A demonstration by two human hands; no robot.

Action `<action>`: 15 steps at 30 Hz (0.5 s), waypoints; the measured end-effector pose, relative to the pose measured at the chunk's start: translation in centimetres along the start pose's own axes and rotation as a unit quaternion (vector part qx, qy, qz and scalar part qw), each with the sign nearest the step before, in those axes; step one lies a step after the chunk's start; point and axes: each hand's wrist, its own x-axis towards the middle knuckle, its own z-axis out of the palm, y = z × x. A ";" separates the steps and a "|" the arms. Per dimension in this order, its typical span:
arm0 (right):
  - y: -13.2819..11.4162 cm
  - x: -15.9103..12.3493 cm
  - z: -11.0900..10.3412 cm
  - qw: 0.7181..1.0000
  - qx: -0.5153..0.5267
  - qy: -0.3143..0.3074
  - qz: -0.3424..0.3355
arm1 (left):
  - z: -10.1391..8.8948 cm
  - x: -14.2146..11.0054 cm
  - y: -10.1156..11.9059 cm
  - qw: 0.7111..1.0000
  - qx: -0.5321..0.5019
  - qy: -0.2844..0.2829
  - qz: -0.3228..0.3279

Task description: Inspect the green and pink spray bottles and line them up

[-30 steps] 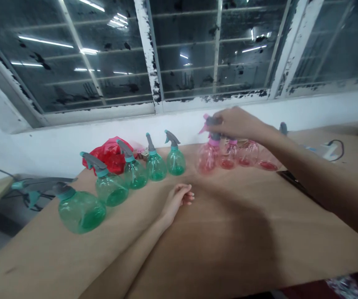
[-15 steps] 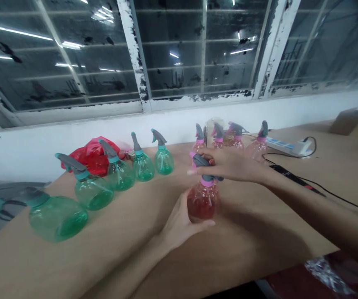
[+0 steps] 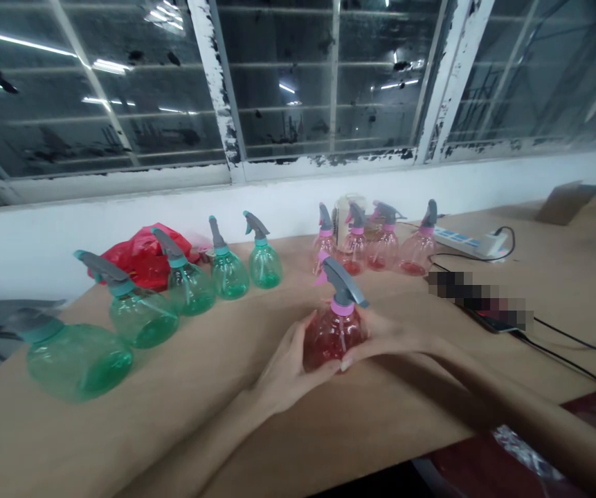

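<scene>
A clear pink spray bottle (image 3: 335,335) with a grey and pink trigger head stands upright between my hands at the middle of the table. My left hand (image 3: 290,366) wraps its left side, and my right hand (image 3: 381,339) wraps its right side. Both thumbs meet in front of the bottle; the fingers behind it are partly hidden. Several more pink spray bottles (image 3: 381,249) stand in a row behind it. To the left, a slanting line of green spray bottles (image 3: 145,319) runs toward the near edge.
A crumpled red plastic bag (image 3: 145,252) lies behind the green bottles. On the right are a power strip (image 3: 458,242) with cables, a blurred-out dark device (image 3: 479,301) and a cardboard piece (image 3: 562,200). The white wall and windows rise behind the table (image 3: 214,429).
My right hand has come down from the trigger head to the bottle's right side. My left hand stays on the bottle. The view has shifted slightly.
</scene>
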 end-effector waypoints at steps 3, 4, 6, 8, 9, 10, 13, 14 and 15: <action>1.1 0.2 2.2 0.999 0.052 -0.008 0.001 | -0.4 0.2 0.4 0.998 0.003 0.055 -0.008; 1.1 0.3 2.9 0.999 0.032 0.010 -0.005 | -0.6 0.5 0.8 0.997 0.006 0.082 -0.004; 0.7 0.4 3.9 0.998 -0.033 0.056 -0.016 | -0.9 1.1 2.0 0.992 0.012 0.126 0.010; 0.0 0.6 4.9 0.991 -0.088 0.099 -0.015 | -1.1 1.9 3.3 0.988 0.014 0.152 0.000; -0.3 0.7 5.3 0.988 -0.102 0.116 -0.008 | -1.3 2.4 3.9 0.986 0.015 0.165 -0.014; -0.5 0.8 5.7 0.985 -0.111 0.129 0.001 | -1.4 2.8 4.4 0.983 0.019 0.181 -0.028; -0.6 1.2 6.5 0.975 -0.140 0.163 0.055 | -1.6 3.9 5.2 0.970 0.041 0.237 -0.037; -0.4 1.3 6.6 0.969 -0.158 0.172 0.076 | -1.7 4.2 5.1 0.968 0.040 0.248 -0.030; -0.1 1.5 6.7 0.963 -0.176 0.179 0.094 | -1.8 4.5 4.9 0.966 0.032 0.256 -0.022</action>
